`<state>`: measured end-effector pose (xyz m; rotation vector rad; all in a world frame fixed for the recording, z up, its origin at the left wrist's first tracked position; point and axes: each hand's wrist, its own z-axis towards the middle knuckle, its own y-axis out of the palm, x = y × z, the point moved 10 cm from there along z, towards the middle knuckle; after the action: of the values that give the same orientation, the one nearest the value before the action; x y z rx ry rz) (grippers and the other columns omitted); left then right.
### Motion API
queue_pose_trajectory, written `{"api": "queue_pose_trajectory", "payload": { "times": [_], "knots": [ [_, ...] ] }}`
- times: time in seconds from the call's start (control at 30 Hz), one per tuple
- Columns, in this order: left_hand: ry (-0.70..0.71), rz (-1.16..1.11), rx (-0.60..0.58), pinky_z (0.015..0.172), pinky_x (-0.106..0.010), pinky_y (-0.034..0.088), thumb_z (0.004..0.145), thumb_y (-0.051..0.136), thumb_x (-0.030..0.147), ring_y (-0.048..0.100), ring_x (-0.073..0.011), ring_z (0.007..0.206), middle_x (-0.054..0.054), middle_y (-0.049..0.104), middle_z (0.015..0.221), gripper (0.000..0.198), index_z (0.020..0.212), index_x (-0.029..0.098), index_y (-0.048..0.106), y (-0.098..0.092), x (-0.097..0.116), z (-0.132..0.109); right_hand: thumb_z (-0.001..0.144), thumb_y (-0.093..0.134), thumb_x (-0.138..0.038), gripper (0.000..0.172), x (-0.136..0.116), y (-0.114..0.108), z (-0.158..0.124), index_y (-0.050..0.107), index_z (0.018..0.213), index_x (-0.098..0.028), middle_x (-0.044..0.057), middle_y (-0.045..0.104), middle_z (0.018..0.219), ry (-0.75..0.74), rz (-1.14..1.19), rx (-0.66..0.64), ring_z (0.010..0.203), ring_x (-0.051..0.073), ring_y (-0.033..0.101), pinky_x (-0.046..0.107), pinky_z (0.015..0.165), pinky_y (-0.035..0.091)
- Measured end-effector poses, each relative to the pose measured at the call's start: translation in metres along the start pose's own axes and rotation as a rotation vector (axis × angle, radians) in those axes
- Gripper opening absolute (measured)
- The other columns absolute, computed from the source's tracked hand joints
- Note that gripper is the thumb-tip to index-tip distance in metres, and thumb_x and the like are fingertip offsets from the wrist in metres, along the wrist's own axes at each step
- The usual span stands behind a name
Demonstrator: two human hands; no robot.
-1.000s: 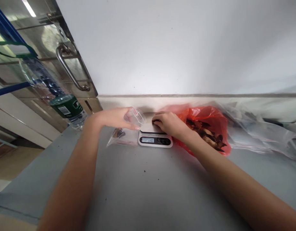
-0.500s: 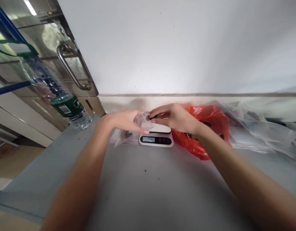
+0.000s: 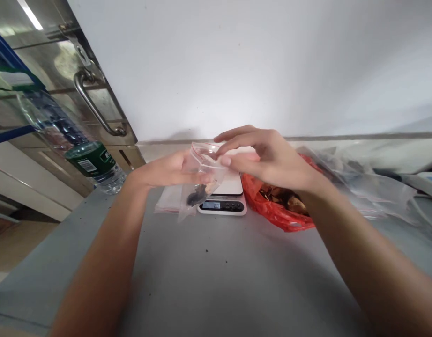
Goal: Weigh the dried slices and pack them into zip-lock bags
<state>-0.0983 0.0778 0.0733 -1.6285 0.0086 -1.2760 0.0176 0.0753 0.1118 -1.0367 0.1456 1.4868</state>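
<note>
Left hand [image 3: 170, 169] gripping small clear bag [image 3: 201, 180] with dark pieces inside, right hand [image 3: 268, 157] pinching its open mouth, above digital scale [image 3: 225, 199], red bag [image 3: 279, 206] beside, on grey table [image 3: 216, 271].

A water bottle [image 3: 91, 161] stood at the left edge of the grey counter [image 3: 216, 276], below a steel door handle [image 3: 93, 105]

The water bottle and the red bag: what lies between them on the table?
In the head view, between the water bottle and the red bag lie flat clear bags and a small scale.
</note>
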Motion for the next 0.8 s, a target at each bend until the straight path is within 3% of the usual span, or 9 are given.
{"api": "queue_pose_trajectory", "payload": {
  "times": [0.07, 0.17, 0.33, 0.5, 0.63, 0.8],
  "knots": [
    [0.044, -0.141, -0.054, 0.086, -0.036, 0.058, 0.089, 0.066, 0.072, 0.074, -0.0264, 0.096, -0.007, 0.077, 0.096, 0.053, 0.113, 0.025, 0.073, 0.005, 0.006, 0.0, 0.081, 0.082, -0.046, 0.022, -0.005, -0.001, -0.001, 0.08, 0.082, -0.024, 0.008, 0.078, 0.11, -0.046, -0.003, -0.084, 0.119, 0.031, 0.067, 0.043, 0.092, 0.055],
    [0.049, -0.278, -0.096, 0.086, -0.037, 0.06, 0.087, 0.067, 0.075, 0.074, -0.0272, 0.096, -0.007, 0.078, 0.094, 0.058, 0.116, 0.026, 0.074, 0.01, 0.01, 0.0, 0.08, 0.082, -0.039, 0.017, -0.008, -0.005, -0.003, 0.075, 0.077, -0.024, 0.008, 0.075, 0.111, -0.038, -0.004, -0.14, 0.106, 0.028, 0.069, 0.043, 0.091, 0.055],
    [-0.047, -0.155, 0.135, 0.091, -0.033, 0.061, 0.086, 0.076, 0.054, 0.073, -0.0267, 0.115, -0.007, 0.077, 0.126, 0.049, 0.127, 0.027, 0.073, -0.01, 0.005, -0.001, 0.08, 0.078, -0.032, 0.014, -0.014, -0.015, -0.003, 0.067, 0.075, -0.025, 0.007, 0.069, 0.105, -0.012, -0.064, -0.096, 0.094, 0.024, 0.066, 0.041, 0.082, 0.055],
    [-0.079, -0.011, 0.295, 0.08, -0.032, 0.065, 0.089, 0.072, 0.043, 0.079, -0.0233, 0.091, -0.007, 0.083, 0.1, 0.032, 0.109, 0.02, 0.081, -0.024, 0.015, -0.004, 0.078, 0.08, -0.035, 0.02, -0.008, -0.027, -0.003, 0.063, 0.072, -0.025, 0.005, 0.066, 0.088, 0.048, -0.086, -0.003, 0.074, 0.021, 0.06, 0.04, 0.066, 0.05],
    [-0.088, 0.006, 0.42, 0.071, -0.03, 0.066, 0.088, 0.073, 0.042, 0.079, -0.0214, 0.077, -0.005, 0.081, 0.082, 0.026, 0.094, 0.019, 0.081, -0.035, 0.022, -0.008, 0.079, 0.082, -0.039, 0.026, -0.004, -0.037, -0.005, 0.063, 0.069, -0.026, 0.002, 0.067, 0.075, 0.105, -0.061, 0.01, 0.069, 0.019, 0.06, 0.038, 0.066, 0.052],
    [-0.096, 0.025, 0.515, 0.067, -0.028, 0.065, 0.086, 0.075, 0.037, 0.078, -0.0193, 0.071, -0.003, 0.079, 0.075, 0.019, 0.089, 0.019, 0.081, -0.044, 0.023, -0.015, 0.076, 0.087, -0.042, 0.029, 0.0, -0.056, -0.009, 0.065, 0.068, -0.025, 0.0, 0.064, 0.069, 0.13, -0.013, 0.071, 0.068, 0.017, 0.061, 0.035, 0.063, 0.054]
  ]
}}
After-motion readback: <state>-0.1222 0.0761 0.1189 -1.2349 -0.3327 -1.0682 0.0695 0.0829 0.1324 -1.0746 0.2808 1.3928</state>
